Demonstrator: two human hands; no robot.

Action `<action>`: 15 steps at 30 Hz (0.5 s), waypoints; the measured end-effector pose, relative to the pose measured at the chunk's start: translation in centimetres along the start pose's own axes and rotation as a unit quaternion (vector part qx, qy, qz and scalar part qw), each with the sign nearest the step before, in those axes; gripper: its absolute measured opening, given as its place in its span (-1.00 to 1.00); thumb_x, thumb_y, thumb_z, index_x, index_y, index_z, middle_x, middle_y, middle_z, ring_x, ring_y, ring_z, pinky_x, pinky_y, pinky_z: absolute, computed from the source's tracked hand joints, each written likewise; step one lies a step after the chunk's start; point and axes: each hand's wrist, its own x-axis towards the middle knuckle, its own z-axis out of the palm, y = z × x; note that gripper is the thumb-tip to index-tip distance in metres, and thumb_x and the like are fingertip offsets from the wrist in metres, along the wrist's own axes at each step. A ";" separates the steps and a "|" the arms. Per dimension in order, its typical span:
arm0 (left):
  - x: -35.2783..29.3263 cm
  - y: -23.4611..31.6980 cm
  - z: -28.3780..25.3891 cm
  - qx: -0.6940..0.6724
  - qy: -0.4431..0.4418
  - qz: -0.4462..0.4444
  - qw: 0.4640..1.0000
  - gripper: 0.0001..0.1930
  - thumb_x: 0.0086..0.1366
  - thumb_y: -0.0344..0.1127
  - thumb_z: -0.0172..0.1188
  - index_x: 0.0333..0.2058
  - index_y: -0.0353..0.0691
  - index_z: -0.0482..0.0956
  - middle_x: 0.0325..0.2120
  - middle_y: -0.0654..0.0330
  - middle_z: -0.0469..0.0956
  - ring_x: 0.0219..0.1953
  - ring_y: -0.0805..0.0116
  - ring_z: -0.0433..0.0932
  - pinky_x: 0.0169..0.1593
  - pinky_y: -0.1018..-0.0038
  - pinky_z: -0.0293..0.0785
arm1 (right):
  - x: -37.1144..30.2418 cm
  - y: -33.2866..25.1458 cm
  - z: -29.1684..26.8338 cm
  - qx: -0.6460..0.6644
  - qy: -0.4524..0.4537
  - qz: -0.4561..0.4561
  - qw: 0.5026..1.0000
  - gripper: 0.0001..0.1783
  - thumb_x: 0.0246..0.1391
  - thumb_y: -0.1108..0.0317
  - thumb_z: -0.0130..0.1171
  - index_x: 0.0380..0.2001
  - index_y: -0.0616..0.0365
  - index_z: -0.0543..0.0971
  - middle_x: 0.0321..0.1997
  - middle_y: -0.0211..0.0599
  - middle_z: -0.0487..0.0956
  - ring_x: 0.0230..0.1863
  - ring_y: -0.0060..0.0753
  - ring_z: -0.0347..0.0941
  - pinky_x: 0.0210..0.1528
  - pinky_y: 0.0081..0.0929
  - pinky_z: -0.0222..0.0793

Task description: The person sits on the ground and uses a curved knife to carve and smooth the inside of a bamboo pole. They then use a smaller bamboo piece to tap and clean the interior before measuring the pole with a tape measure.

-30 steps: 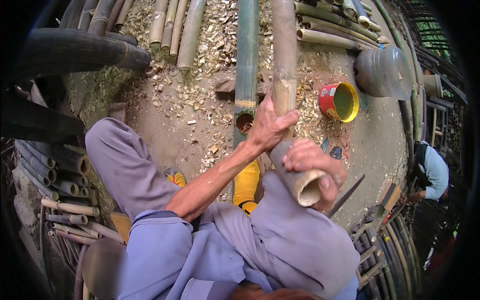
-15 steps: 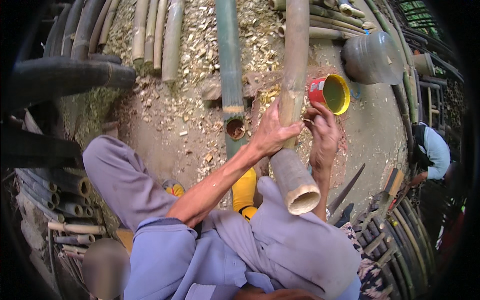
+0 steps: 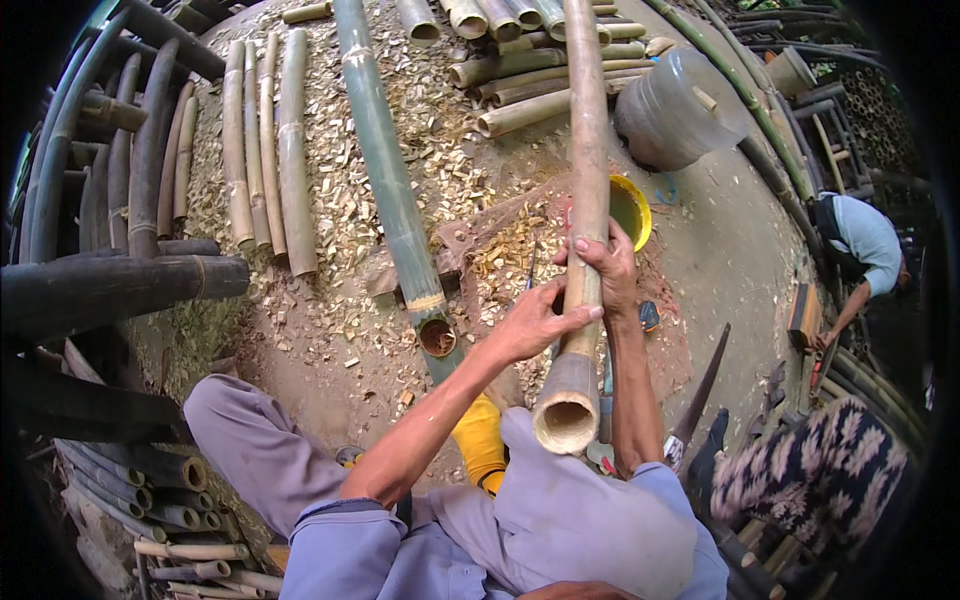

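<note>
Right of the green bamboo pole (image 3: 385,180), the left hand (image 3: 531,324) and right hand (image 3: 616,270) wrap a closed grip around the tan bamboo tube (image 3: 588,130), which could twist if either hand slackened.

A bamboo pole (image 3: 587,130) extends ahead above the person's lap (image 3: 590,520), partly covering a bucket (image 3: 644,212). Leftward, a second pole (image 3: 387,170) runs over wood chips (image 3: 330,180), with bamboo lengths (image 3: 292,150) farther left. A plastic jug (image 3: 665,112) rests beyond the bucket; a blade (image 3: 704,388) and co-worker (image 3: 868,240) are to the right.
</note>
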 end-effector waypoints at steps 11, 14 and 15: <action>-6.9 -7.3 -5.9 0.091 0.220 -0.048 0.970 -0.76 0.16 -0.33 0.22 -0.22 -0.32 0.53 -0.39 0.23 0.57 -0.36 0.48 0.54 -0.22 0.52 0.48 | -9.5 0.1 -12.4 -0.282 0.265 -0.062 0.920 -0.50 -0.19 0.45 0.32 -0.15 0.38 0.39 -0.40 -0.21 0.49 -0.48 -0.49 0.45 -0.46 -0.52 0.41; -7.8 -8.0 -6.0 0.095 0.231 -0.049 0.967 -0.77 0.17 -0.36 0.20 -0.22 -0.32 0.52 -0.40 0.23 0.57 -0.36 0.49 0.54 -0.23 0.53 0.48 | -11.5 1.1 -15.3 -0.343 0.310 -0.095 0.881 -0.48 -0.22 0.40 0.36 -0.16 0.38 0.42 -0.35 -0.17 0.52 -0.39 -0.44 0.46 -0.30 -0.48 0.38; -7.9 -8.1 -6.0 0.094 0.233 -0.046 0.967 -0.78 0.17 -0.36 0.20 -0.22 -0.32 0.52 -0.40 0.23 0.57 -0.36 0.49 0.54 -0.23 0.53 0.47 | -11.7 1.4 -15.7 -0.345 0.330 -0.095 0.873 -0.48 -0.22 0.39 0.36 -0.16 0.38 0.42 -0.35 -0.16 0.52 -0.37 -0.43 0.45 -0.28 -0.48 0.38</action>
